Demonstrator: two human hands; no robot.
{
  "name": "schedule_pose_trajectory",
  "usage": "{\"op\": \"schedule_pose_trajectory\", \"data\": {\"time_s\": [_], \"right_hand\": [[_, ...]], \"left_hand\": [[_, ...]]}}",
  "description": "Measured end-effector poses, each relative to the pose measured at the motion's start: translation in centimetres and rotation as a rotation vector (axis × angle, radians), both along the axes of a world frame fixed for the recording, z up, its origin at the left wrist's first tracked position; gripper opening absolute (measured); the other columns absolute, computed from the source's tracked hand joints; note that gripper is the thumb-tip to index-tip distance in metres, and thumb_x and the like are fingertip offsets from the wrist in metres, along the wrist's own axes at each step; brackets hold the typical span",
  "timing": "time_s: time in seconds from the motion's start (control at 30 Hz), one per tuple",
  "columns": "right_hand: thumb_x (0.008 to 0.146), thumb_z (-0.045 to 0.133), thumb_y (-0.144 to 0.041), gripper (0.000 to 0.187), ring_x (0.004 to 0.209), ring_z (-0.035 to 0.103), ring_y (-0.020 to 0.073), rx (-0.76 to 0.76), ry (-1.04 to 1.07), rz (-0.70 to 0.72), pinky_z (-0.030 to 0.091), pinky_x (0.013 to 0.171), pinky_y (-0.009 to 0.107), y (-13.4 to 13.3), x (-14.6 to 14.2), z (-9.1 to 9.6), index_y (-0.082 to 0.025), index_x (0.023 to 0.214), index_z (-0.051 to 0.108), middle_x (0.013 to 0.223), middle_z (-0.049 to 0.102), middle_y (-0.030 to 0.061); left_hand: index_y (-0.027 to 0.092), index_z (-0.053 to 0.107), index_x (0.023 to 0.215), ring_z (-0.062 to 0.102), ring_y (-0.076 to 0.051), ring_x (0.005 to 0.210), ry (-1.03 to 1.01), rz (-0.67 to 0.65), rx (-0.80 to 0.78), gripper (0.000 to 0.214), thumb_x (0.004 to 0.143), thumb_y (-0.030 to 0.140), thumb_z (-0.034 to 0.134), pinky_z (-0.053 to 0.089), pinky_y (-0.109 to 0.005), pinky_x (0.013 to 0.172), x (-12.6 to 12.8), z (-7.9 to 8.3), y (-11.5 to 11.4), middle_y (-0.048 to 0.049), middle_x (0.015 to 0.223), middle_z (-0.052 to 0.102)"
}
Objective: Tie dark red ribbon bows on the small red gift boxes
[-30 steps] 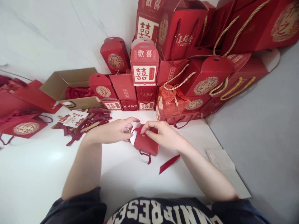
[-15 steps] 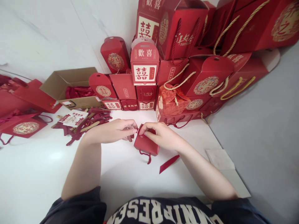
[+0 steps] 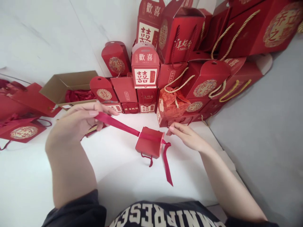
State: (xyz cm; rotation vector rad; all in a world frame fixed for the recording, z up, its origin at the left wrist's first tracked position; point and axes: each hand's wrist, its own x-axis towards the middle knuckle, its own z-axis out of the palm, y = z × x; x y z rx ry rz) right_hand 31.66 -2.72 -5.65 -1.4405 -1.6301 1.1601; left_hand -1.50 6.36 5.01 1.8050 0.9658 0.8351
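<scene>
A small red gift box (image 3: 149, 146) sits on the white table (image 3: 127, 176) in front of me, its flaps closed. A red ribbon (image 3: 118, 124) runs across its top. My left hand (image 3: 75, 123) is raised to the left and pinches one end of the ribbon, drawing it taut. The other ribbon end (image 3: 167, 164) hangs down the box's right side onto the table. My right hand (image 3: 187, 137) hovers just right of the box, fingers curled, close to the ribbon; whether it touches the ribbon is unclear.
A stack of red gift boxes and bags with gold rope handles (image 3: 189, 69) fills the back and right. An open cardboard box (image 3: 63, 86) with red ribbons stands back left, with red bags (image 3: 22, 132) at far left. A white sheet (image 3: 223, 156) lies at right.
Both hands left the box top. The left hand pulled a ribbon end up and to the left, and the ribbon now lies over the box. The right hand drew back to the right.
</scene>
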Motion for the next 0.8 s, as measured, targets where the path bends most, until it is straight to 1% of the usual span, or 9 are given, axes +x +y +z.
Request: {"op": "schedule_pose_trajectory", "data": {"time_s": [0.1, 0.17, 0.27, 0.33, 0.4, 0.5, 0.57, 0.7, 0.8], "right_hand": [[0.094, 0.043, -0.052, 0.039, 0.096, 0.061, 0.0207, -0.074, 0.102, 0.063, 0.043, 0.091, 0.035, -0.7, 0.0, -2.3, -0.018, 0.09, 0.062, 0.097, 0.067, 0.0061], [0.094, 0.044, -0.052, 0.038, 0.096, 0.06, 0.0201, -0.086, 0.164, 0.119, 0.043, 0.091, 0.035, -1.2, -0.3, -2.9, -0.018, 0.09, 0.061, 0.097, 0.066, 0.0058], [0.095, 0.043, -0.049, 0.035, 0.092, 0.061, 0.0188, -0.118, 0.313, 0.234, 0.044, 0.088, 0.034, -1.9, -1.0, -2.8, -0.018, 0.097, 0.058, 0.094, 0.066, 0.0057], [0.096, 0.043, -0.048, 0.034, 0.08, 0.062, 0.0168, -0.157, 0.41, 0.303, 0.046, 0.081, 0.033, -2.2, -1.2, -2.7, -0.017, 0.102, 0.057, 0.082, 0.065, 0.0034], [0.093, 0.05, -0.046, 0.031, 0.067, 0.058, 0.0135, -0.136, 0.416, 0.28, 0.046, 0.07, 0.029, -2.5, -1.2, -2.7, -0.017, 0.103, 0.058, 0.072, 0.061, -0.0001], [0.088, 0.062, -0.039, 0.023, 0.072, 0.056, 0.0125, 0.045, 0.284, 0.108, 0.044, 0.069, 0.026, -2.8, -0.7, -2.3, -0.018, 0.098, 0.062, 0.082, 0.062, 0.0015], [0.088, 0.062, -0.035, 0.017, 0.077, 0.058, 0.014, 0.18, 0.167, 0.015, 0.044, 0.072, 0.027, -3.2, 0.0, -1.4, -0.019, 0.094, 0.064, 0.087, 0.064, 0.0033], [0.088, 0.062, -0.027, 0.013, 0.077, 0.06, 0.0155, 0.39, -0.124, 0.018, 0.046, 0.071, 0.029, -4.1, 1.7, 1.1, -0.021, 0.098, 0.068, 0.086, 0.066, 0.004], [0.09, 0.058, -0.02, 0.015, 0.085, 0.062, 0.0172, 0.579, -0.384, -0.016, 0.048, 0.077, 0.031, -4.5, 2.8, 2.6, -0.022, 0.101, 0.068, 0.093, 0.069, 0.005]], "left_hand": [[0.018, 0.057, 0.073, 0.059, -0.02, 0.064, -0.214, 0.066, 0.012, 0.03, 0.081, 0.048, 0.053, 0.051, -0.033, 0.055, 0.5, -0.1, -0.2, -0.0083, 0.07, 0.065], [0.018, 0.056, 0.07, 0.057, -0.019, 0.058, -0.325, 0.074, 0.0, 0.028, 0.079, 0.045, 0.056, 0.049, -0.031, 0.049, 0.4, -0.1, -0.1, -0.0088, 0.066, 0.065], [0.017, 0.056, 0.061, 0.052, -0.016, 0.047, -0.413, -0.031, -0.057, 0.024, 0.072, 0.038, 0.061, 0.041, -0.027, 0.036, -0.3, 0.0, 0.5, -0.0098, 0.059, 0.063], [0.016, 0.055, 0.056, 0.051, -0.015, 0.042, -0.441, -0.127, -0.082, 0.023, 0.069, 0.034, 0.062, 0.037, -0.026, 0.031, -0.8, 0.1, 0.9, -0.0105, 0.057, 0.062], [0.015, 0.055, 0.053, 0.05, -0.014, 0.041, -0.467, -0.188, -0.069, 0.024, 0.068, 0.033, 0.061, 0.035, -0.025, 0.029, -1.1, 0.3, 1.2, -0.011, 0.057, 0.061], [0.015, 0.054, 0.052, 0.048, -0.014, 0.041, -0.494, -0.192, -0.031, 0.027, 0.068, 0.035, 0.06, 0.035, -0.026, 0.029, -1.2, 0.4, 1.2, -0.0107, 0.057, 0.058], [0.015, 0.051, 0.05, 0.047, -0.013, 0.041, -0.502, -0.169, -0.02, 0.029, 0.067, 0.036, 0.061, 0.035, -0.026, 0.03, -1.3, 0.4, 1.2, -0.0094, 0.056, 0.055], [0.016, 0.048, 0.046, 0.047, -0.014, 0.048, -0.522, -0.097, 0.023, 0.032, 0.064, 0.038, 0.064, 0.036, -0.025, 0.033, -1.9, 0.2, 1.4, -0.0064, 0.049, 0.044], [0.016, 0.046, 0.046, 0.046, -0.015, 0.054, -0.585, -0.043, 0.041, 0.032, 0.065, 0.034, 0.064, 0.035, -0.023, 0.034, -2.4, 0.0, 1.4, -0.005, 0.05, 0.039]]}}
